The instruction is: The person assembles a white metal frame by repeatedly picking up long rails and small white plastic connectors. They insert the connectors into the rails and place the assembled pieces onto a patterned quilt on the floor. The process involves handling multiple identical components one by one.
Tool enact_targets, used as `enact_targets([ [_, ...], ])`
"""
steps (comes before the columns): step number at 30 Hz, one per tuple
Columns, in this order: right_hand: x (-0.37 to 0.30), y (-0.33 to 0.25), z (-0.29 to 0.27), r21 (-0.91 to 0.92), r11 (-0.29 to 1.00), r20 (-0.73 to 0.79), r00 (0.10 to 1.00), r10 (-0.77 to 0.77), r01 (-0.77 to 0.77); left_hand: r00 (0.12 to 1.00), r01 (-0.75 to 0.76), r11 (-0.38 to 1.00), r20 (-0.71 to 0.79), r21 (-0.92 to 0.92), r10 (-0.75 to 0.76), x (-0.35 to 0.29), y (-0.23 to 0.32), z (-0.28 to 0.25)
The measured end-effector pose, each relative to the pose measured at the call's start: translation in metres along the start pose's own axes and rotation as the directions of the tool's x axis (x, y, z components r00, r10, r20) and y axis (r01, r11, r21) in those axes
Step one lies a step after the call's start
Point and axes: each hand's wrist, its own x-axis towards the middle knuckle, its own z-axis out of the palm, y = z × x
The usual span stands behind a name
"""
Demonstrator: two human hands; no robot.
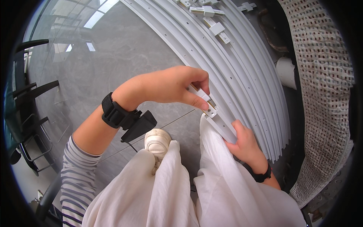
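Observation:
My left hand (172,84) pinches a white track connector (204,94) between thumb and fingers. One end of the connector meets the near end of a long white track rail (224,126); how deep it sits inside cannot be made out. Around that rail, farther to the right, my right hand (245,145) is closed, thumb on top. Several more white rails (247,85) lie side by side just beyond, bowed by the lens. On top of them rest loose connectors, one (217,30) lying across the rails and another (207,11) higher up.
Dark chairs (36,92) stand at the left on the grey tiled floor (109,49). A patterned woven cloth (319,75) hangs along the right, with a white cylinder (286,72) beside it. My white shoe (157,143) and trousers (230,181) are below my hands.

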Motion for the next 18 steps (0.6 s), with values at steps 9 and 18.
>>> enact_targets([
  [9,0.002,0.007,0.003,-0.03,0.999,0.027,0.999,-0.041,0.042,0.995,0.091,0.995,-0.044,0.036,-0.089,-0.009,-0.005,0.012],
  [18,-0.001,0.01,0.009,-0.035,0.999,0.106,0.994,-0.024,0.028,0.992,0.113,0.993,-0.047,-0.016,-0.114,-0.018,-0.013,0.026],
])
